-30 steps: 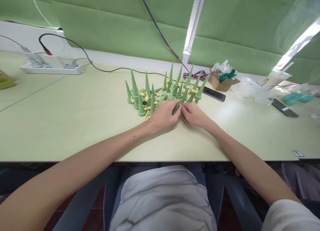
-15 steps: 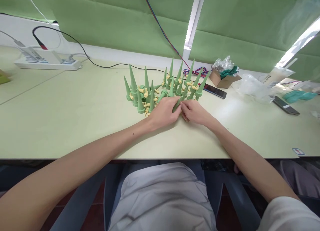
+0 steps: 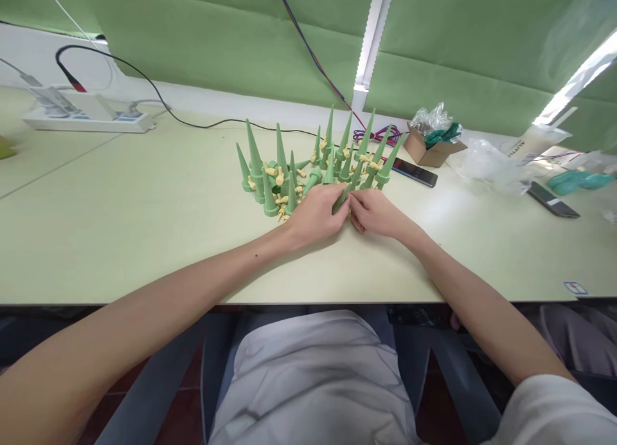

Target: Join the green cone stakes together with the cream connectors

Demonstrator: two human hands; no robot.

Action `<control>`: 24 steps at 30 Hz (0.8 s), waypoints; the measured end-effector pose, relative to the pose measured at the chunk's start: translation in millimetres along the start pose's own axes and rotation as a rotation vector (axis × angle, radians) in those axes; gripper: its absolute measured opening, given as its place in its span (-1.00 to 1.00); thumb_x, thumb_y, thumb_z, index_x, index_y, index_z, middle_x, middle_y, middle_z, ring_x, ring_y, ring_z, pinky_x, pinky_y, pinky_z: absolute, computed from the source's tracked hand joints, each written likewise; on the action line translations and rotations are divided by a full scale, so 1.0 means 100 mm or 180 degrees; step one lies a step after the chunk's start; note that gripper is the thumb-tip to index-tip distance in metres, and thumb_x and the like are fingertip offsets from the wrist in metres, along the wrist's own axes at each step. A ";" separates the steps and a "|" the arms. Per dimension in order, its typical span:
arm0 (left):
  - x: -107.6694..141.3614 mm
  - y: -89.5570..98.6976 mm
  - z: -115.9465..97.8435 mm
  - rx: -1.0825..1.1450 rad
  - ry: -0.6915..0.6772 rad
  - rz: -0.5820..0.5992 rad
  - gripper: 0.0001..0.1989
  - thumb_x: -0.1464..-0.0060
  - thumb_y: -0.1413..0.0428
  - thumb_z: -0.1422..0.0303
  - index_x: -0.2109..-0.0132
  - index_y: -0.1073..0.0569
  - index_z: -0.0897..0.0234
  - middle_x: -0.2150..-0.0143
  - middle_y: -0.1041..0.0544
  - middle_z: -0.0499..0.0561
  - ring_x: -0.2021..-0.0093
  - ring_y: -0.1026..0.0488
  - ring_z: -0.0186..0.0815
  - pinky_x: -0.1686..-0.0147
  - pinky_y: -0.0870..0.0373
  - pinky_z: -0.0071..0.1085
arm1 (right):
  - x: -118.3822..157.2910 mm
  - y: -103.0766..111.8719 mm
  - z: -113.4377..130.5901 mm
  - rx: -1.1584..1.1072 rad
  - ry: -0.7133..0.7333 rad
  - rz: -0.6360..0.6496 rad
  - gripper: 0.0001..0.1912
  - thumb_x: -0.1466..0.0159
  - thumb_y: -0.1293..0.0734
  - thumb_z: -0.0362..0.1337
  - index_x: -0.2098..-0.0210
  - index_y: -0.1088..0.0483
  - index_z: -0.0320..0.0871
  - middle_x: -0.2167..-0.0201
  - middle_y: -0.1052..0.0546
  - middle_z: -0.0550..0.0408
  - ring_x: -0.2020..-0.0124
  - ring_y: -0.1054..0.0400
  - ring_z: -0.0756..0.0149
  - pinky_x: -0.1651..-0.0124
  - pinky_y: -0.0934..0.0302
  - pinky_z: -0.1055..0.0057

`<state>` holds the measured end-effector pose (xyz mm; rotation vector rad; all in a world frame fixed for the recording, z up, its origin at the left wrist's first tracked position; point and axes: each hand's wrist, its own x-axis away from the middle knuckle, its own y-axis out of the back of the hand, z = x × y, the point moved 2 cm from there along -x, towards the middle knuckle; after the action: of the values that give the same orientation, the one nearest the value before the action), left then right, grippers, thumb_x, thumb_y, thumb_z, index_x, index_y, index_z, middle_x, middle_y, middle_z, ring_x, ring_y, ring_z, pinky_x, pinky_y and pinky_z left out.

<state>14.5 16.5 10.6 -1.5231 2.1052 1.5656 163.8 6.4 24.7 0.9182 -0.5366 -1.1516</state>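
Observation:
My left hand (image 3: 318, 215) is closed around a green plastic watering spike (image 3: 341, 199), its tapered body slanting up out of the fist. Against its fingertips, my right hand (image 3: 376, 212) is pinched shut at the spike's near end; whatever small part lies in those fingers is hidden. Just beyond both hands stands a group of similar green watering spikes (image 3: 254, 150), most of them upright on their caps with points up. Small yellow valves (image 3: 280, 176) stick out of many of them, and a few more yellow pieces lie among the spikes at the left.
Behind the spikes lie a phone (image 3: 414, 172), a coil of red and blue wire (image 3: 378, 135) and a small cardboard box (image 3: 431, 153) with plastic bags. Farther right are a clear bag (image 3: 491, 168), a cup (image 3: 540, 143) and another phone (image 3: 552, 200). A power strip (image 3: 91, 121) sits back left.
Both hands keep the same closed hold at the spike, with hardly any movement. The whole view has shifted slightly.

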 end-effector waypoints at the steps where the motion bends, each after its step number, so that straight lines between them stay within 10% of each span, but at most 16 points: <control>1: 0.00 0.00 0.00 -0.0014 -0.0006 -0.0009 -0.74 -0.23 -0.02 0.42 0.44 -0.20 0.22 0.54 -0.36 -0.07 0.52 -0.25 -0.34 0.41 -0.19 -0.33 | 0.00 0.00 0.01 0.0043 -0.0017 0.0009 -0.53 -0.41 -0.05 -0.44 0.63 -0.12 -0.08 0.72 -0.38 0.16 0.61 -0.23 0.39 0.29 -0.14 0.39; 24: 0.01 -0.01 0.01 0.0035 -0.0314 -0.0338 -0.75 -0.24 -0.04 0.45 0.43 -0.24 0.24 0.56 -0.29 -0.10 0.54 -0.20 -0.37 0.44 -0.19 -0.37 | -0.01 -0.01 -0.05 -0.0406 0.0101 -0.0307 -0.57 -0.46 -0.05 -0.33 0.57 -0.11 -0.08 0.76 -0.27 0.23 0.65 -0.17 0.39 0.38 -0.10 0.40</control>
<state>14.7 16.9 8.8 -1.4951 1.9444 1.5563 166.4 9.1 21.5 0.8583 -0.3919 -1.2418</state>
